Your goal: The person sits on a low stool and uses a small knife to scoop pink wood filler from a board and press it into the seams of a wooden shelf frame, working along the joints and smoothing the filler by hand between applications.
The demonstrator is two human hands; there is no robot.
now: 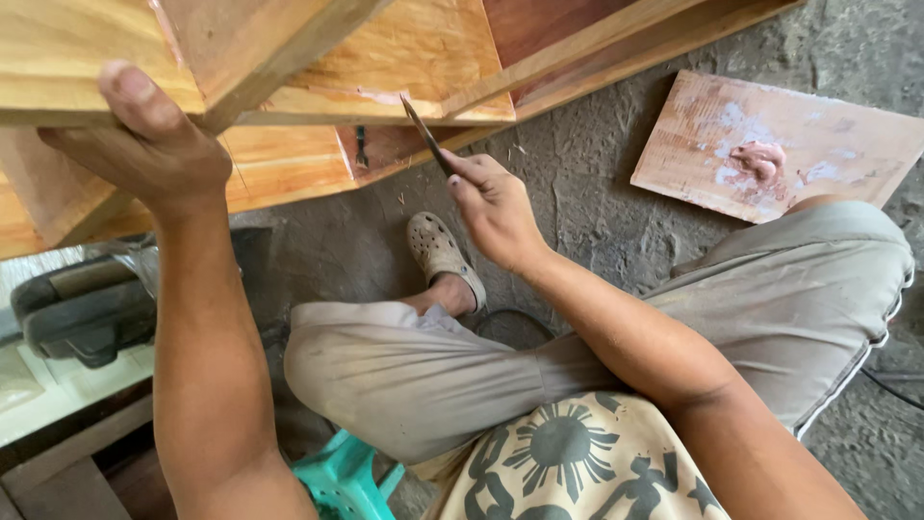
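My left hand [154,144] grips the near edge of a varnished wooden frame piece [404,58] at the upper left, thumb on top. My right hand [496,207] is closed on a thin dark putty knife [425,135], whose blade tip touches a seam of the wooden piece where pale filler shows. The wood spans the top of the view, with inner rails and panels in orange and reddish tones.
A wooden board [770,144] smeared with pinkish filler lies on the grey concrete floor [597,183] at the upper right. My legs in grey shorts and a sandalled foot [438,255] are below. A teal plastic stool [342,477] is under me. Dark footwear [82,313] sits left.
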